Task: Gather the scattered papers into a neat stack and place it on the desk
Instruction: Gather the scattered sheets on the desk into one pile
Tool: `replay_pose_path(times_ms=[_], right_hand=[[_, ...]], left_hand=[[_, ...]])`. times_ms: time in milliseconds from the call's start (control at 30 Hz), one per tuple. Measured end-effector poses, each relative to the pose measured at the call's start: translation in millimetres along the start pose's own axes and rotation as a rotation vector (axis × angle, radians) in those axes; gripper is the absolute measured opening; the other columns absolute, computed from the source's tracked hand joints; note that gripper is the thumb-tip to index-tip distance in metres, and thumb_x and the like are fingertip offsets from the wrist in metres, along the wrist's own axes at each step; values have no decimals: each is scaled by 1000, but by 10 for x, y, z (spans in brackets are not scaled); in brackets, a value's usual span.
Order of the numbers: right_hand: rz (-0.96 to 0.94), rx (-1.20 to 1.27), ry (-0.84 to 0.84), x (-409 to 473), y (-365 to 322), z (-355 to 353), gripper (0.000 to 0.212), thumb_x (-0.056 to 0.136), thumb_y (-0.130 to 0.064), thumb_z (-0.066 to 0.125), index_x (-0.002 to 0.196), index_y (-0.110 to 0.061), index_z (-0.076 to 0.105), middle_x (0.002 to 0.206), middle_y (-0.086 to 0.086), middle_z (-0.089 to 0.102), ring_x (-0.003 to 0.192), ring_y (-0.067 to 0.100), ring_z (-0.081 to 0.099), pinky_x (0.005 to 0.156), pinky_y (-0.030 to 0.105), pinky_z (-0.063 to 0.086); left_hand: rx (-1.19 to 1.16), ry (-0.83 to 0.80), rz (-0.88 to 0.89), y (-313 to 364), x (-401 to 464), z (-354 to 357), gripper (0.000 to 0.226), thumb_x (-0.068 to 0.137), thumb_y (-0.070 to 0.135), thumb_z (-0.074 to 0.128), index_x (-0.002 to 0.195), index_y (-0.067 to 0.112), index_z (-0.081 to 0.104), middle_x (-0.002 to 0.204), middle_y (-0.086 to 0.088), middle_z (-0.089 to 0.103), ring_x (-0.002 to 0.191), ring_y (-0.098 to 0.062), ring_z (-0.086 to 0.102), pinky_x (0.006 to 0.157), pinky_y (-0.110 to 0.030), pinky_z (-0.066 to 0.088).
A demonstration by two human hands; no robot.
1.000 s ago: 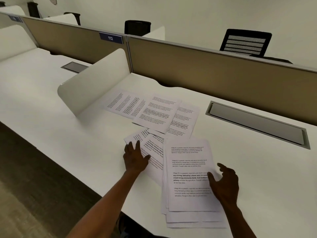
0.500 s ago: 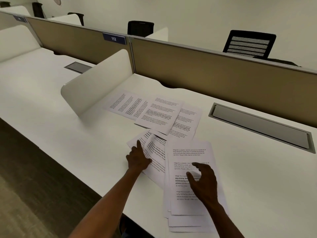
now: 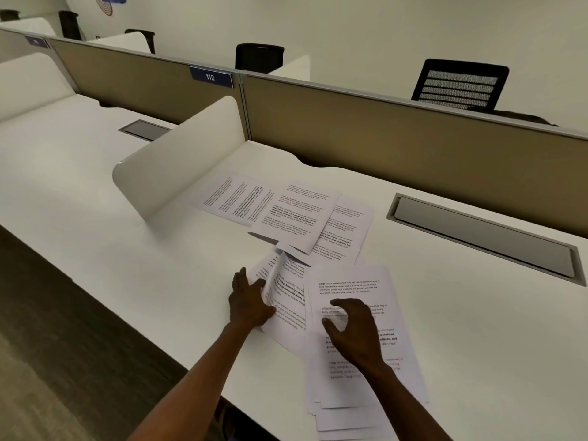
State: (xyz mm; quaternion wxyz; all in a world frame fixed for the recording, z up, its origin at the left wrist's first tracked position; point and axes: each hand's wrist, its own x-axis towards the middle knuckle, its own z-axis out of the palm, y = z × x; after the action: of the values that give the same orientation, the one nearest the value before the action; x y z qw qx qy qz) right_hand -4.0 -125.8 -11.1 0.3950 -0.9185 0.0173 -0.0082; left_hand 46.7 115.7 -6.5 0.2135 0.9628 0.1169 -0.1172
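Printed white papers (image 3: 296,214) strewn across desk (image 3: 461,313), centre frame, overlapping, text in paragraphs. Rough stack (image 3: 366,386) lower right under spread, open right hand (image 3: 353,332). Left hand (image 3: 248,302) gripping curled sheet (image 3: 286,300), edge lifted.

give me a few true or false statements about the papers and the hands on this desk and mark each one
1. The left hand is lifting the edge of the sheets beside it. True.
2. The right hand is off the desk. False: it is over the near pile of papers.
3. Every paper is already in one stack. False: three sheets lie spread farther back.
4. The label on the partition reads 112. True.
5. A mug stands by the papers. False: none is visible.
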Motion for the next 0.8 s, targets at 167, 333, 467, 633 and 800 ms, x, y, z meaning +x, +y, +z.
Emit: replay_pose_path(times_ms=[167, 333, 467, 633, 800], right_hand=[[254, -197, 130, 13, 193, -297, 74, 78, -55, 68, 141, -23, 46, 150, 12, 39, 144, 31, 24, 114, 47, 29], [291, -421, -157, -176, 506, -393, 103, 72, -79, 48, 155, -26, 17, 164, 14, 6, 150, 37, 1, 120, 50, 14], [287, -444, -160, -197, 481, -379, 101, 76, -76, 51, 155, -26, 13, 164, 14, 1, 150, 37, -3, 121, 50, 11], [314, -446, -179, -161, 459, -401, 103, 75, -75, 55, 155, -26, 13, 164, 13, 1, 150, 37, -3, 120, 52, 12], [314, -411, -177, -136, 443, -425, 100, 74, -70, 61, 154, -24, 21, 163, 14, 6, 150, 37, -2, 120, 50, 13]], left_hand=[[34, -79, 35, -101, 37, -45, 93, 71, 46, 75, 147, 19, 29, 154, -11, 32, 139, -30, 37, 109, -47, 40], [-195, -20, 70, 56, -123, 55, 100, 65, 37, 78, 148, 24, 25, 132, -9, 53, 123, -32, 51, 100, -49, 47], [-741, 17, -173, 208, -133, 93, 99, 72, 24, 85, 151, 17, 27, 142, -12, 50, 125, -35, 52, 103, -49, 47], [-1288, -115, -439, 279, -138, 21, 65, 76, -5, 75, 134, 8, 49, 130, -22, 60, 102, -38, 63, 74, -44, 57], [-1200, -5, -310, 204, -249, -134, 52, 68, -7, 76, 114, 12, 59, 116, -19, 67, 100, -39, 66, 86, -56, 56]])
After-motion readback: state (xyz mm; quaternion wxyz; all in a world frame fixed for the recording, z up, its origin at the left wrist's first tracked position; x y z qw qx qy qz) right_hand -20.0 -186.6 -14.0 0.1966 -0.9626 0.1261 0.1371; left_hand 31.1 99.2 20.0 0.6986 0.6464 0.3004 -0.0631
